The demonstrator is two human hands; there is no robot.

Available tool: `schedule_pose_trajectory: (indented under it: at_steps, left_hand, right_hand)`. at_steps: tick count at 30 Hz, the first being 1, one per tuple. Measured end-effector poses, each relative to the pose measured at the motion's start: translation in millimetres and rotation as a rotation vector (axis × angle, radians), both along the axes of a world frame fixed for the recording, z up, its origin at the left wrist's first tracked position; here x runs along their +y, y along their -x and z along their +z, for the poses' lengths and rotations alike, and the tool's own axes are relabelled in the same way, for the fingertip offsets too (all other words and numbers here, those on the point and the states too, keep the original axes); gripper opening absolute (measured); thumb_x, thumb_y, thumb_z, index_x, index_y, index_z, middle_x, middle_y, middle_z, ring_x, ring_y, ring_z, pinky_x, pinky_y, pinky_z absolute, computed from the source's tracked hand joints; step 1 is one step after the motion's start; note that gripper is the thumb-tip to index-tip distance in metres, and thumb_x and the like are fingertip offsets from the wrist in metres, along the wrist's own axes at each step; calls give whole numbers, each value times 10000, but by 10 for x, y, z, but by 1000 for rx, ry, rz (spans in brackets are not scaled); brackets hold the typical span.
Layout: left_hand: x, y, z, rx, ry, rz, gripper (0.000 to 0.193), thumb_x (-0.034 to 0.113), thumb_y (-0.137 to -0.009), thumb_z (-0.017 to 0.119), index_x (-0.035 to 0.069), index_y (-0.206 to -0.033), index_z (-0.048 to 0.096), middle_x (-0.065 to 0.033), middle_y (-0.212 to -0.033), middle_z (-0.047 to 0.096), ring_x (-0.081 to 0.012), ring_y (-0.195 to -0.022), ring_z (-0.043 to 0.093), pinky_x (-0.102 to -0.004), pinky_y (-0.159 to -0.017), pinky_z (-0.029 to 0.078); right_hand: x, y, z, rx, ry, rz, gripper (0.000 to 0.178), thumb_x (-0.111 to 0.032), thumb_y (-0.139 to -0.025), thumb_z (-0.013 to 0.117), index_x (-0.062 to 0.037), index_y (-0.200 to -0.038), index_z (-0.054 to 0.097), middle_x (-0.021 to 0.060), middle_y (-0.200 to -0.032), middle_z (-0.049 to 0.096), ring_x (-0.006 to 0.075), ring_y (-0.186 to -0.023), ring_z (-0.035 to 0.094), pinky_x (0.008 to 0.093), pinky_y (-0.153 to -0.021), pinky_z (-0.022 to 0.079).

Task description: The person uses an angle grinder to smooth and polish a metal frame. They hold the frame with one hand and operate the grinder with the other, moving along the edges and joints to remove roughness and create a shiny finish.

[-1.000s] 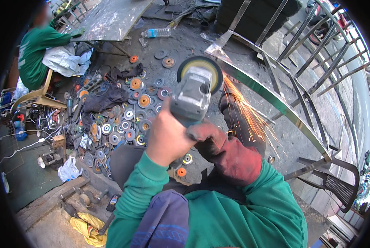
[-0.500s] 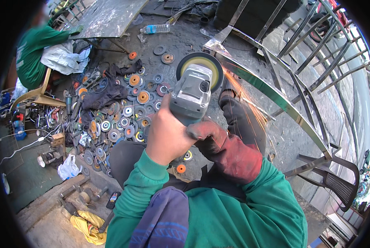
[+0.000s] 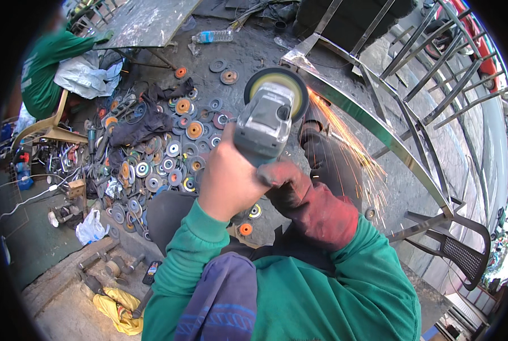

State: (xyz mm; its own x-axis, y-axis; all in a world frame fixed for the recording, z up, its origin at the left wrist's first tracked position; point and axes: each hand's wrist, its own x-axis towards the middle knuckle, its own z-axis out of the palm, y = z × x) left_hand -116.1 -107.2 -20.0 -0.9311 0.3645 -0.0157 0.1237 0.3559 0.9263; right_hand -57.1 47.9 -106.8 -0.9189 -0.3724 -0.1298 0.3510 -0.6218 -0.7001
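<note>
Both of my hands grip a grey angle grinder (image 3: pixel 268 116). My bare left hand (image 3: pixel 226 181) wraps its body from the left. My right hand (image 3: pixel 308 202), in a worn red glove, holds it from the right and below. The grinder's round disc (image 3: pixel 279 88) meets a shiny curved metal frame (image 3: pixel 373 133). Orange sparks (image 3: pixel 350 148) spray to the right and down from the contact point.
Several used grinding discs (image 3: pixel 168 150) and dark rags litter the ground at left. A person in a green shirt (image 3: pixel 46 71) sits at far left near a metal sheet (image 3: pixel 146 20). A plastic bottle (image 3: pixel 211 37) lies at the top. A dark mesh chair (image 3: pixel 458 250) stands at right.
Sparks flew one second ago, stopped half a second ago, and fly again now. The grinder has stayed at about the same spot on the frame.
</note>
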Motion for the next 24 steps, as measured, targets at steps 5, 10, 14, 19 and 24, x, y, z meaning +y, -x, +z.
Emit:
schedule_pose_trajectory:
  at_steps: [5,10,14,19,24]
  left_hand:
    - [-3,-3,12,78,7,11,768,406,-709,987,-56,-1163,574,-256,-1006,779,-413,-981,789,-482,-810,617]
    - [2,-14,45,-25,43,-20,763,339,-689,1002,-55,-1196,591,-228,-1063,778,-364,-1008,782,-448,-852,611]
    - [13,-14,38,-51,9,-35,770,293,-690,1007,-56,-1250,611,-196,-1116,778,-311,-1036,777,-424,-898,604]
    - [21,0,7,50,-1,-52,848,422,-705,1003,-68,-1227,548,-246,-1025,778,-420,-993,785,-471,-811,622]
    - [-4,-18,2,24,20,-52,897,495,-679,1015,-55,-1224,560,-235,-1011,784,-410,-990,788,-473,-808,622]
  right_hand:
    - [-32,-26,185,-10,29,-11,486,-243,-911,722,-31,-1345,668,63,-1206,722,166,-1094,681,379,-988,550]
    - [-51,-25,165,-117,63,-18,498,-222,-879,731,-21,-1330,668,66,-1205,717,160,-1090,675,365,-982,547]
    - [-58,-21,120,48,-35,-53,527,-236,-876,733,-33,-1357,657,58,-1214,719,167,-1094,684,361,-986,548]
    - [-6,-49,113,-126,54,-4,480,-201,-907,689,-38,-1357,660,69,-1224,718,169,-1096,686,358,-978,549]
    - [-54,-31,53,90,-140,-70,465,-224,-937,710,-23,-1353,659,80,-1271,710,177,-1148,676,389,-1007,547]
